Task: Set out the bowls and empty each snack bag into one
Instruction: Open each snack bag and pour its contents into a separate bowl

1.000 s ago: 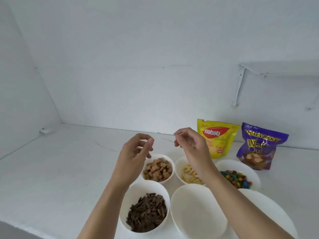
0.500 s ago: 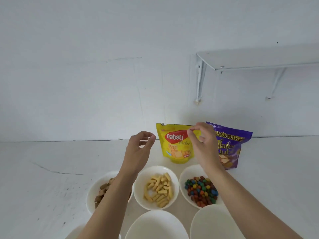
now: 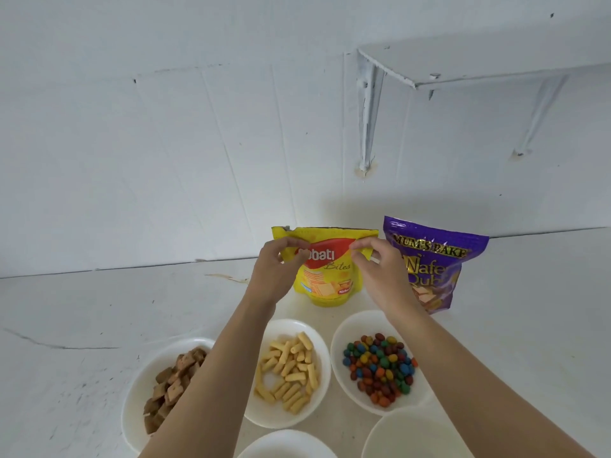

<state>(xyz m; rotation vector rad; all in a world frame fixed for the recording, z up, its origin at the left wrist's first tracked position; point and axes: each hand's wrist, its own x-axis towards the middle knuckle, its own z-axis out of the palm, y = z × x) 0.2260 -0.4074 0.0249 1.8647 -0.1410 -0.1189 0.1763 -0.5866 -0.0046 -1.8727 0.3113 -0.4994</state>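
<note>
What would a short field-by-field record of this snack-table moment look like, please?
left hand: pinches upper left of yellow foil Nabati snack bag
right hand: pinches that bag's upper right
bag pose: upright on white table
other bag: purple foil wafer bag, upright, right of the yellow one
filled bowls: white bowl of brown square crackers; white bowl of yellow stick snacks; white bowl of multicoloured candies
empty bowls: white bowl at bottom centre; white bowl at bottom right
</note>
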